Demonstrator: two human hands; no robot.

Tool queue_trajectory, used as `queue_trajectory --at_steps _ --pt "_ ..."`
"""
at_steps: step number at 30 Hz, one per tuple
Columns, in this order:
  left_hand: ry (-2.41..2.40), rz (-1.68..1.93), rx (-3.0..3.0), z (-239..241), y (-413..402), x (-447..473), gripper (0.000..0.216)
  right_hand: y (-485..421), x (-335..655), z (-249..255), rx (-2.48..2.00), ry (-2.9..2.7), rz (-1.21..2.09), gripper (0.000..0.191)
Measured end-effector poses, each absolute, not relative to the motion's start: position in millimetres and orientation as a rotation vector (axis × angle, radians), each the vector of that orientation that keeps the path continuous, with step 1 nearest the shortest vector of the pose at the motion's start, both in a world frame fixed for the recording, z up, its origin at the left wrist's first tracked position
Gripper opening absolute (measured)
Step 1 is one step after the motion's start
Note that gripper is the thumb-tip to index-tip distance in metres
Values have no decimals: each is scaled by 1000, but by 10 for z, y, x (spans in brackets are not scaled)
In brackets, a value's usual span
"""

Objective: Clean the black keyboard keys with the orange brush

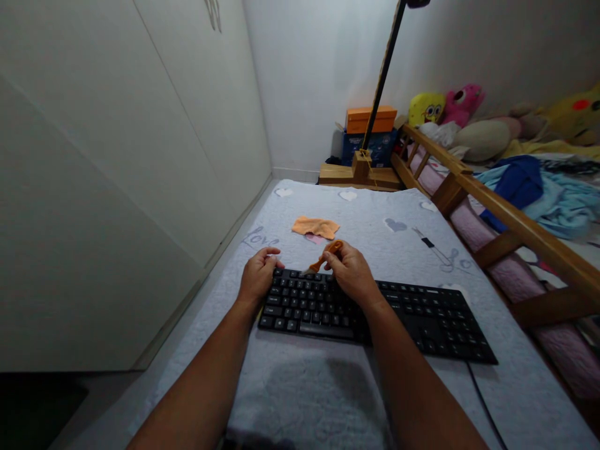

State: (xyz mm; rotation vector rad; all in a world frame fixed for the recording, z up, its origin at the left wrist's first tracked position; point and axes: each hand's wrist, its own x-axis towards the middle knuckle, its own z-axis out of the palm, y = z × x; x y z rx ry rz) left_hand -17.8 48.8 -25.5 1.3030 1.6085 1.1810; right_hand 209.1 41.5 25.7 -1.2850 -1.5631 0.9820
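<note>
A black keyboard lies on the light blue bedspread, its cord trailing off the right end. My left hand grips the keyboard's upper left corner, thumb and fingers curled at its edge. Between the fingers of my right hand is a small brush with an orange handle, tilted down to the left. Its pale bristles touch, or nearly touch, the top row of keys. Beyond the keyboard lies an orange cloth, crumpled and flat on the bedspread.
A thin tool with a black grip and wire loop rests at the right. The wooden bed rail runs along the right side, with plush toys and clothes behind it. White cabinet doors stand left. A black pole rises at the back.
</note>
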Motion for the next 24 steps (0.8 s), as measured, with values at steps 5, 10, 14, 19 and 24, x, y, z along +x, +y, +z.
queue_trajectory --at_steps 5,10,14,19,24 --pt "1590 1169 1280 -273 494 -184 32 427 2154 258 -1210 -1495 993 19" --pt "1586 1174 1289 -277 497 -183 34 444 2083 166 -1169 -1475 1061 19" --pt "1586 1178 1294 -280 499 -189 33 450 2198 194 -1261 -1544 1013 15" --pt "1583 1181 1294 -297 505 -197 32 424 2288 260 -1249 -1529 944 17" --pt "1591 1171 1300 -294 504 -202 33 393 2281 271 -1245 -1587 944 15"
